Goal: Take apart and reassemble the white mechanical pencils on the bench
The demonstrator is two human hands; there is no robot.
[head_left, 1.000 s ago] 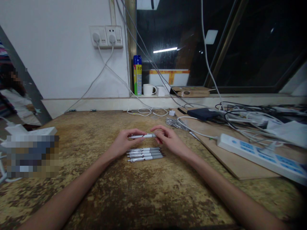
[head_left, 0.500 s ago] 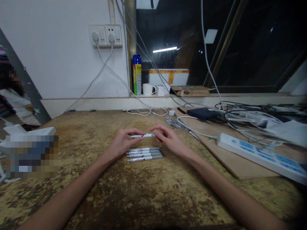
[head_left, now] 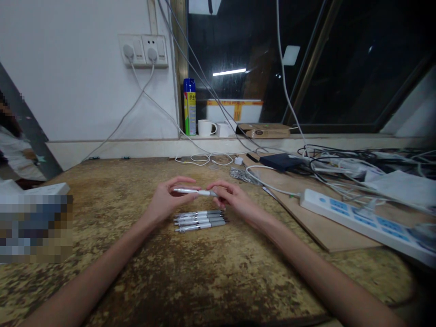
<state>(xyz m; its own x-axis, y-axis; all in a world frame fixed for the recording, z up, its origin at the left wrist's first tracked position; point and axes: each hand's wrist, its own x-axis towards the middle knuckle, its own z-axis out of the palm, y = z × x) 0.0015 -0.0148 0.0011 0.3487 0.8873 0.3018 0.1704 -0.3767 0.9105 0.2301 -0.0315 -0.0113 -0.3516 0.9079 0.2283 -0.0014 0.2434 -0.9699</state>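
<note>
Holds pen (head_left: 204, 193) in right hand (head_left: 236, 200) at 3 o'clock and left hand (head_left: 163, 200) at 9, apparently for level support, apart from pen row (head_left: 203, 220) at 6.

Held pen (head_left: 204, 193): white barrel, gray grip, near-horizontal, grip end right, just beyond pen row. Matching white-and-gray pens (head_left: 204, 220): lying flat, close side by side, roughly parallel, dark tips right, silvery ends left; nearest pen (head_left: 204, 225) slightly slanted.
</note>
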